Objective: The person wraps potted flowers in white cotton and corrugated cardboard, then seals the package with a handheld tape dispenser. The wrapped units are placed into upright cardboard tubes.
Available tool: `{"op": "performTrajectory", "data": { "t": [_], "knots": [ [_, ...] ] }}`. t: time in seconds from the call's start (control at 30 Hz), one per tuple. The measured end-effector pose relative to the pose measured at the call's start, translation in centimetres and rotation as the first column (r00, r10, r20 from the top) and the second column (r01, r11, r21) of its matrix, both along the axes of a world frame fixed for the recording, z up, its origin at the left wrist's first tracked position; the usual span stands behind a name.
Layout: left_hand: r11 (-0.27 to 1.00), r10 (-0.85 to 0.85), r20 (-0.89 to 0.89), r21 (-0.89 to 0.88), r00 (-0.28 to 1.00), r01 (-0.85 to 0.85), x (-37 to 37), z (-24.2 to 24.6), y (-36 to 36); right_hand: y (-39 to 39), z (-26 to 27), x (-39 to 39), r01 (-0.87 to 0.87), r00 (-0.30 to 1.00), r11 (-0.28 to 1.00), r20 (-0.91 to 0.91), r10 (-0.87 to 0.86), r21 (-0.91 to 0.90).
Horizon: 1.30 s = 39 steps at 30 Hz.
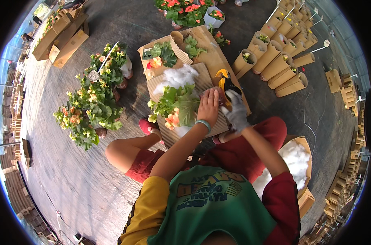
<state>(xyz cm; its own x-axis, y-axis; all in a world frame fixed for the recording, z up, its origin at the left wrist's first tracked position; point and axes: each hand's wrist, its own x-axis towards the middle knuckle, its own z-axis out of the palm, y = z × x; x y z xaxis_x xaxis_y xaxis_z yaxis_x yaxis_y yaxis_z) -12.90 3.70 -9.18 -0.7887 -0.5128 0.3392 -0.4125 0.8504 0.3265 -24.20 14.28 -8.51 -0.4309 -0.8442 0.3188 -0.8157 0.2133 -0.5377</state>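
A begonia plant [176, 105] with peach blooms lies on its side across a corrugated cardboard sheet [203, 75]. My bare left hand [208, 102] is laid over its pot end, fingers together, holding it against the sheet; the pot is mostly hidden. My right hand [236, 111], in a grey glove, is slightly blurred just right of the pot. Its fingers overlap the black part of a yellow and black tape dispenser [224, 81]; whether they grip it is unclear. White fibre stuffing [179, 76] is on the sheet beyond the leaves, with more below the blooms.
The cardboard work surface [200, 33] also bears a phone [147, 54], loose leaves [164, 54] and a curled cardboard strip [180, 49]. Potted begonias [90, 98] stand left, cardboard-sleeved plants [265, 55] right. A box of white stuffing [295, 162] is by my right knee.
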Motion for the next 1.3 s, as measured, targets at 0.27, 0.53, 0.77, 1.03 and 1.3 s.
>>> {"op": "performTrajectory", "data": {
  "t": [0.27, 0.53, 0.77, 1.03, 1.3],
  "knots": [
    [0.995, -0.007, 0.242, 0.098, 0.970, -0.018, 0.8, -0.4, -2.5, 7.4, -6.6, 6.1, 0.227, 0.945, 0.929, 0.166, -0.283, 0.291],
    [0.995, -0.055, 0.220, 0.089, 0.974, 0.036, 0.5, -0.3, -3.6, 6.2, -5.0, 6.3, 0.336, 0.847, 0.878, 0.297, -0.440, 0.341],
    [0.989, -0.072, 0.226, 0.140, 0.971, 0.041, 0.5, -0.3, -4.0, 3.7, -4.1, 4.0, 0.340, -0.056, 0.783, 0.842, -0.536, 0.521],
    [0.988, -0.073, 0.290, 0.149, 0.954, 0.031, 2.5, 0.6, -4.5, 1.5, -4.9, 6.9, 0.219, -0.014, 0.889, 0.913, -0.408, 0.401],
    [0.961, -0.189, 0.111, 0.227, 0.976, 0.160, 5.7, 1.5, -3.5, 1.0, -7.0, 10.7, 0.174, -0.034, 0.906, 0.922, -0.386, 0.386]
  ]
}}
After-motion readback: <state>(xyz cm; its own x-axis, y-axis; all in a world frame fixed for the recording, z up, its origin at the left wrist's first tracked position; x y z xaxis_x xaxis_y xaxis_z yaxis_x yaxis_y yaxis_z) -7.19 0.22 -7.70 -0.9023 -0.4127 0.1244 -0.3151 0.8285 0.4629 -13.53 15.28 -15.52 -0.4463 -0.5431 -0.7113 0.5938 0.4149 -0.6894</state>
